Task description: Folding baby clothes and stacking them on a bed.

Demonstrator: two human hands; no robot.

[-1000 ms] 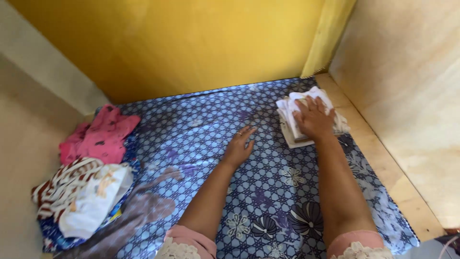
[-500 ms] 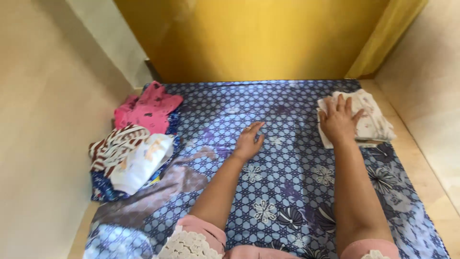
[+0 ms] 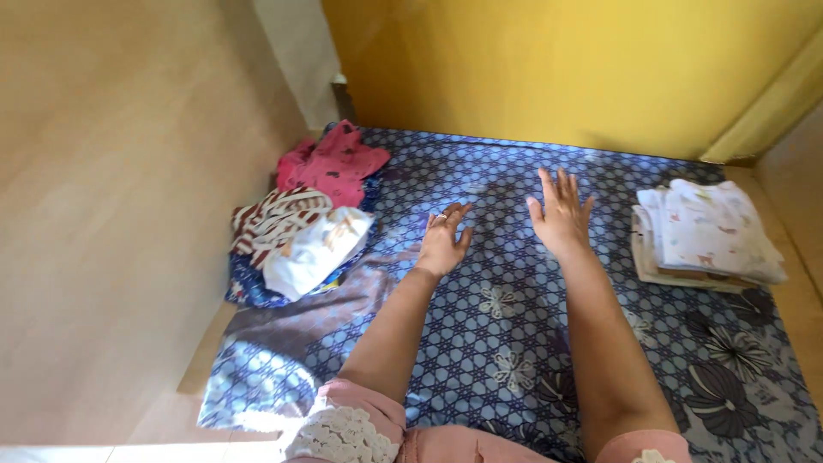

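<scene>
Both hands lie over the blue patterned sheet (image 3: 514, 343) near the middle of the view, holding nothing: the left hand (image 3: 443, 244) sits palm down with its fingers loosely apart and a ring on one, and the right hand (image 3: 561, 214), just beside it at 3 o'clock, has its fingers spread wide. The folded stack of pale printed clothes (image 3: 707, 231) rests on the sheet at 3 o'clock of the right hand, well apart from it. The unfolded heap of clothes (image 3: 300, 231), pink, striped and white pieces, lies at 9 o'clock of the left hand against the beige wall (image 3: 111, 189).
</scene>
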